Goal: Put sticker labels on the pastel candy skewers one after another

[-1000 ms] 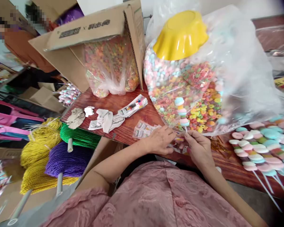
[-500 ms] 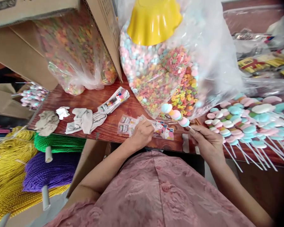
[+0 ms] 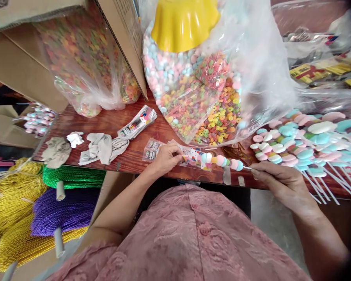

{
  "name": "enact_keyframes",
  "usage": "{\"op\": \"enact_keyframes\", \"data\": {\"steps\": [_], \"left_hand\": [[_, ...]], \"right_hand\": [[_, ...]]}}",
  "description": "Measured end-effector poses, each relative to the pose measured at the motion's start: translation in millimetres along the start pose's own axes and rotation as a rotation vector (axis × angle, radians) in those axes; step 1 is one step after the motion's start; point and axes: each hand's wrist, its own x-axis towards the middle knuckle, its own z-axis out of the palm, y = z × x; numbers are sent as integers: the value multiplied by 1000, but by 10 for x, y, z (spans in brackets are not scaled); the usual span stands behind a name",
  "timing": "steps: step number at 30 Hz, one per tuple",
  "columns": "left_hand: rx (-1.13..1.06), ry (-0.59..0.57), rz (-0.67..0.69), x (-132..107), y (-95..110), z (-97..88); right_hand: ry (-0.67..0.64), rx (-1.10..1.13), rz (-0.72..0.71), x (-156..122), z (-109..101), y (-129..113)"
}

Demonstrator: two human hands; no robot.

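Note:
My right hand [image 3: 276, 177] pinches the white stick of a candy skewer [image 3: 222, 160], threaded with pastel marshmallows and small coloured gummy rings. It is held nearly level, with its far end pointing left at the printed clear plastic bags [image 3: 190, 154]. Over those bags, my left hand [image 3: 167, 158] has thumb and fingers closed on the edge of a printed bag. Whether the skewer's tip is inside that bag or just in front of it, I cannot tell. More printed bags [image 3: 152, 149] lie partly under the left hand.
A large bag of marshmallows and gummy rings [image 3: 181, 101] with a yellow bowl [image 3: 184, 25] stands behind. Finished skewers [image 3: 307, 140] are piled right. Leftward are a bag stack [image 3: 139, 121], crumpled gloves [image 3: 103, 148], a cardboard box [image 3: 123, 43] and bead-like strands [image 3: 64, 212].
My right hand has moved right and slightly down. The skewer has swung from slanted to nearly level, its tip now before the printed bags. My left hand has shifted slightly left and up.

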Motion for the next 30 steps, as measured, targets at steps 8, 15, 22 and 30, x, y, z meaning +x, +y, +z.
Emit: {"op": "enact_keyframes", "data": {"steps": [8,15,22,30], "left_hand": [[66,-146,1,108,70,-88],[292,-300,121,191,142,-140],[460,-331,309,127,168,-43],[20,-175,121,131,91,-110]], "right_hand": [[-42,-124,-220,21,126,-150],[34,-485,-482,31,124,-215],[109,-742,-573,26,182,-271],[140,-424,-474,29,57,-208]]}}
